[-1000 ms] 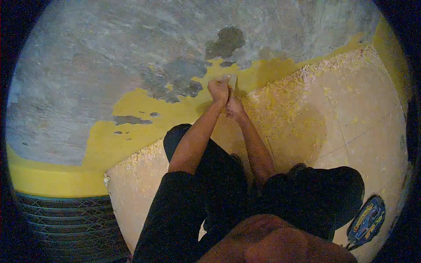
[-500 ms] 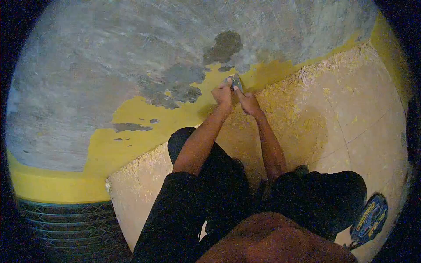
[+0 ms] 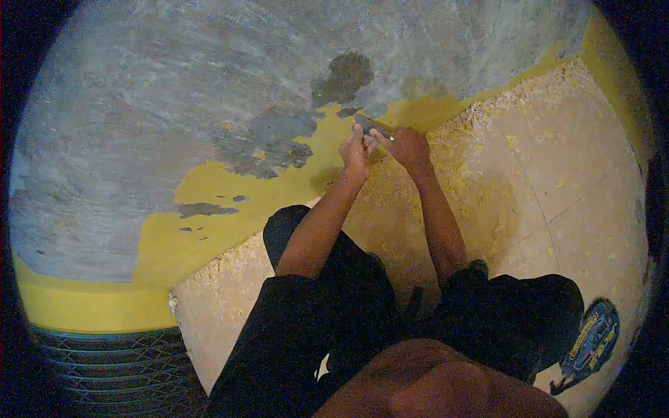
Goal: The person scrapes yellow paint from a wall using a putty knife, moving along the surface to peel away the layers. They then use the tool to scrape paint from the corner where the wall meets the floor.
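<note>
A flat grey scraper (image 3: 366,127) lies against the lower wall, its front edge at the border of the yellow paint (image 3: 327,143) and a bare grey patch. My right hand (image 3: 412,149) is closed around its rear end, where a small shiny spot shows. My left hand (image 3: 356,155) grips the scraper's flat front part, thumb pointing up toward the wall. Just above the hands, dark patches (image 3: 348,73) mark the bare grey wall (image 3: 174,90). Part of the scraper is hidden by my fingers.
Yellow paint flakes (image 3: 488,104) are strewn over the tiled floor (image 3: 578,202), thickest along the wall's foot. My dark-clothed knees flank my forearms. A dark item with yellow lettering (image 3: 589,345) lies at lower right. A dark lattice-patterned surface (image 3: 111,369) is at lower left.
The scraper has turned from nearly upright to slanting, its rear end now to the right. My right hand has risen and moved right; my left hand has shifted slightly. The view has shifted a little.
</note>
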Action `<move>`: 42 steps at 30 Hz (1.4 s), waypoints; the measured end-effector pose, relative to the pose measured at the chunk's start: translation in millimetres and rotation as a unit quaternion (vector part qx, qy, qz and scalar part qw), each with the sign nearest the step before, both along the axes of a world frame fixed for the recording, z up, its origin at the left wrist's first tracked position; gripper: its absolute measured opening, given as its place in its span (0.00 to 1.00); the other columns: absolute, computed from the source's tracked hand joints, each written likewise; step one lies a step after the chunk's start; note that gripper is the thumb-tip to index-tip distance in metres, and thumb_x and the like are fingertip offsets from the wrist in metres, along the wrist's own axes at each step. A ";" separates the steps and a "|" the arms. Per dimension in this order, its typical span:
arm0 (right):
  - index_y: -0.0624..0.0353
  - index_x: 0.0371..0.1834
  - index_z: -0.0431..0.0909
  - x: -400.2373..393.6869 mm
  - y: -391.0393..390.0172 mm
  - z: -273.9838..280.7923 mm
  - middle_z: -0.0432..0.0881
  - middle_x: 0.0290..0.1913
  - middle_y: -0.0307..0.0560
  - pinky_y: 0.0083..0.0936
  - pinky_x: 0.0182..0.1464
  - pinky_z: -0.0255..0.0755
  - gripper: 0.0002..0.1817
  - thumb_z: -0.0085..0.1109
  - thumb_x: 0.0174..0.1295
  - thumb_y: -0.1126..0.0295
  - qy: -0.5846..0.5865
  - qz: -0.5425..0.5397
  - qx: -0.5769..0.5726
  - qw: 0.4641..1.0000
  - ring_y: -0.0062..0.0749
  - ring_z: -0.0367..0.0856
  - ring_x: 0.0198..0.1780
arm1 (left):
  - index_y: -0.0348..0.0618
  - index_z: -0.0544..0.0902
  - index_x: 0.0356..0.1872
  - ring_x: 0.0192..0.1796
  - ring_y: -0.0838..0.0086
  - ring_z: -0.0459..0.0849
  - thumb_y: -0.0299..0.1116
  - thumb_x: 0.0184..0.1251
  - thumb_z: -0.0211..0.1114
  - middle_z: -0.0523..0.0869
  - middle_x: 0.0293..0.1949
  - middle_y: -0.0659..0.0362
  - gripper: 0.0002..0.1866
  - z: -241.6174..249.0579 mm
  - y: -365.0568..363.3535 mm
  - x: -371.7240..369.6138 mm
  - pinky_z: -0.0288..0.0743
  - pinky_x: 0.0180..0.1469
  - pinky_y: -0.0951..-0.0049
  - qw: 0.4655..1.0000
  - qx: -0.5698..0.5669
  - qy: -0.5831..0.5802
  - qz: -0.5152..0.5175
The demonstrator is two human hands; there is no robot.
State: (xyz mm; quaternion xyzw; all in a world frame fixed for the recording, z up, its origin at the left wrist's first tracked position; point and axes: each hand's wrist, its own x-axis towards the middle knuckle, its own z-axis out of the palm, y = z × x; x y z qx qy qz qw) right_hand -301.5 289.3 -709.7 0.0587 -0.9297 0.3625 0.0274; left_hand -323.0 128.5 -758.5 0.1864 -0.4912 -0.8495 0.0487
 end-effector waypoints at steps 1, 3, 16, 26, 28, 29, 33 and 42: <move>0.45 0.42 0.86 -8.1 2.3 -0.5 0.83 0.26 0.58 0.47 0.33 0.77 0.32 0.46 0.59 0.31 -0.001 0.012 0.032 0.999 0.54 0.83 0.29 | 0.44 0.76 0.28 0.21 0.78 0.73 0.40 0.70 0.63 0.72 0.20 0.65 0.14 5.2 4.1 0.6 0.77 0.26 0.75 0.999 0.044 0.002 -0.003; 0.45 0.40 0.87 -8.3 4.3 0.8 0.83 0.26 0.58 0.47 0.32 0.76 0.32 0.46 0.59 0.30 -0.003 0.023 0.063 0.998 0.54 0.83 0.28 | 0.44 0.76 0.29 0.21 0.79 0.72 0.41 0.71 0.62 0.71 0.20 0.66 0.13 13.5 10.0 4.4 0.78 0.28 0.74 0.998 0.061 -0.002 -0.005; 0.55 0.39 0.72 22.8 -94.3 -75.2 0.74 0.31 0.46 0.34 0.34 0.65 0.31 0.44 0.65 0.34 -0.110 -0.054 -0.478 0.870 0.35 0.72 0.31 | 0.40 0.81 0.22 0.28 0.67 0.82 0.43 0.55 0.74 0.82 0.21 0.59 0.17 29.6 -7.4 18.1 0.75 0.34 0.65 0.914 -0.394 0.043 0.084; 0.41 0.17 0.63 40.6 -126.5 -74.1 0.57 0.11 0.27 0.22 0.11 0.46 0.29 0.39 0.66 0.33 -0.352 0.053 -0.725 0.590 0.18 0.53 0.09 | 0.34 0.82 0.25 0.30 0.48 0.82 0.40 0.54 0.73 0.84 0.25 0.46 0.16 58.0 -11.9 23.1 0.74 0.37 0.55 0.716 -0.691 0.067 0.072; 0.41 0.17 0.62 42.8 -126.2 -60.2 0.57 0.11 0.27 0.22 0.11 0.46 0.29 0.38 0.66 0.33 -0.299 0.029 -0.698 0.650 0.18 0.52 0.09 | 0.33 0.81 0.22 0.29 0.49 0.81 0.39 0.54 0.73 0.82 0.22 0.44 0.17 59.1 -16.2 20.6 0.72 0.36 0.55 0.762 -0.643 0.062 0.048; 0.42 0.16 0.61 45.3 -125.4 -54.3 0.56 0.11 0.27 0.22 0.12 0.46 0.30 0.38 0.66 0.33 -0.245 0.005 -0.666 0.704 0.19 0.51 0.09 | 0.33 0.81 0.22 0.29 0.49 0.81 0.39 0.54 0.73 0.82 0.22 0.44 0.17 57.9 -16.0 19.8 0.72 0.36 0.55 0.763 -0.642 0.060 0.048; 0.42 0.16 0.61 28.2 -118.4 -78.9 0.55 0.11 0.27 0.22 0.12 0.46 0.30 0.38 0.65 0.31 -0.296 -0.031 -0.595 0.747 0.20 0.50 0.09 | 0.32 0.80 0.20 0.23 0.57 0.79 0.38 0.52 0.74 0.80 0.18 0.48 0.18 49.1 -18.0 12.0 0.71 0.32 0.58 0.772 -0.630 0.043 0.065; 0.52 0.19 0.69 18.2 -92.1 -61.4 0.63 0.13 0.34 0.24 0.16 0.53 0.34 0.46 0.62 0.31 -0.215 -0.071 -0.523 0.822 0.23 0.60 0.12 | 0.35 0.76 0.15 0.18 0.74 0.69 0.39 0.54 0.75 0.78 0.14 0.58 0.21 33.3 -16.7 1.4 0.66 0.25 0.64 0.828 -0.553 0.033 0.092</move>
